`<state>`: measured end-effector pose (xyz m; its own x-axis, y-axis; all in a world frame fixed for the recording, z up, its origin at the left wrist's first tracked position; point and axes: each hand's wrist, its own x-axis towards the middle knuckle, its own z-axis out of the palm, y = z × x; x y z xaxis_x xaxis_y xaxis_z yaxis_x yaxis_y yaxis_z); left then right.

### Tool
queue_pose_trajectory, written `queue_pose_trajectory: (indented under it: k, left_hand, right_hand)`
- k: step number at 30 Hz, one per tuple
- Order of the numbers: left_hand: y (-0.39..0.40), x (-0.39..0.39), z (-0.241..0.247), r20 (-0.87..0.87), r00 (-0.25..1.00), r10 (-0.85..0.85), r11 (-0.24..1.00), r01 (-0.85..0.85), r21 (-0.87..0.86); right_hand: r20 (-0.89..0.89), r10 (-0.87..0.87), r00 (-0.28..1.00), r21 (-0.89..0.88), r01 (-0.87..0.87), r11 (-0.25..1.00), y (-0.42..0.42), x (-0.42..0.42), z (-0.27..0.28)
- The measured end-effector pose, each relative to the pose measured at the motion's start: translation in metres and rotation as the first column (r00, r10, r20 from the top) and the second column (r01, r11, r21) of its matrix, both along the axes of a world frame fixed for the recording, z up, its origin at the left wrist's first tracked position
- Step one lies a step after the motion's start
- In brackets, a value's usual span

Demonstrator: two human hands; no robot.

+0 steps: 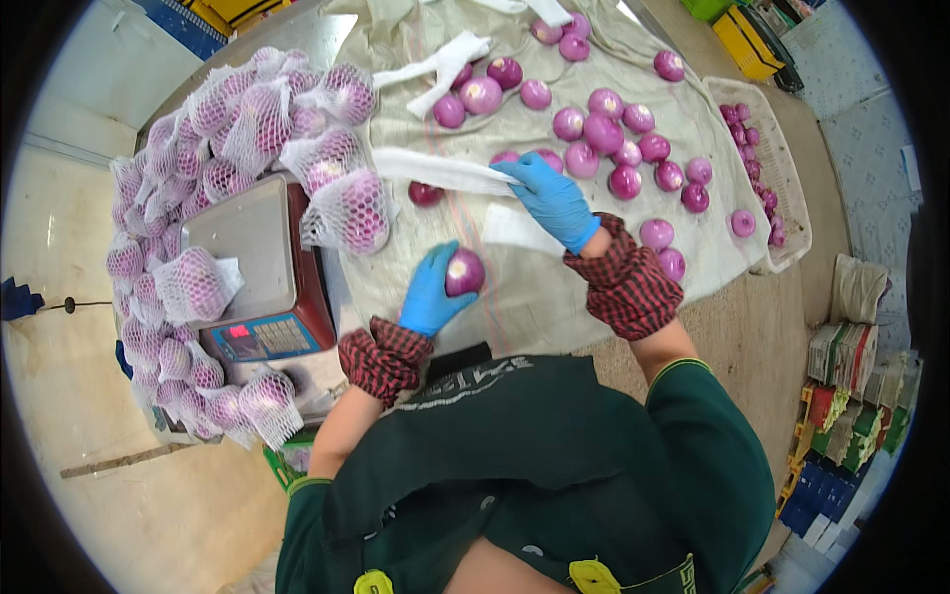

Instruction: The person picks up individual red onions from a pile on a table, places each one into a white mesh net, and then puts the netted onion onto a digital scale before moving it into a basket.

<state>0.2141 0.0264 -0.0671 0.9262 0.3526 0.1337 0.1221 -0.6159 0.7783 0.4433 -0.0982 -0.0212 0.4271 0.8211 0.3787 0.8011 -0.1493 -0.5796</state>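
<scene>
My left hand point(429, 295), in a blue glove, grips a red onion point(465, 272) over the cloth in front of me. Between the gloved fingers of my right hand point(551, 199) is one end of a white mesh net sleeve point(445, 169), stretched out to the left. Beneath my right hand a white piece point(519, 230) lies on the cloth. A darker red onion point(425, 194) rests just below the sleeve. Loose red onions point(603, 134) are spread to the right and beyond my right hand. More white net sleeves point(445, 70) lie farther back.
A red weighing scale point(308, 289) stands at left with a netted bundle point(197, 286) on its tray. Netted onions point(252, 126) are heaped around it. A pale woven cloth point(401, 275) covers the table. At right stands a white crate point(798, 200) with small onions.
</scene>
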Motion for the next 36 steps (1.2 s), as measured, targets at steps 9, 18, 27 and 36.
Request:
queue_pose_trajectory:
  k: [9, 18, 27, 36]
  left_hand:
    - [0.023, 0.023, 0.164, 0.342, 0.934, -0.106, 0.990, 0.067, 0.124]
    - [0.030, -0.029, 0.125, 0.221, 0.972, 0.075, 0.239, 0.198, -0.951]
    - [-0.009, -0.056, 0.069, 0.303, 0.923, 0.237, -0.208, 0.353, -0.912]
    - [0.030, -0.064, 0.007, -0.163, 0.974, 0.160, 0.804, -0.225, -0.551]
  right_hand:
    - [0.122, 0.143, 0.982, 0.301, -0.174, 0.938, 0.011, -0.087, 0.118]
    - [0.088, -0.078, 0.993, 0.526, 0.020, 0.850, 0.036, -0.119, 0.096]
    - [-0.955, 0.295, 0.018, 0.285, 0.324, 0.902, 0.004, -0.168, 0.020]
    - [-0.745, 0.042, 0.665, -0.147, -0.225, 0.963, -0.066, -0.170, -0.038]
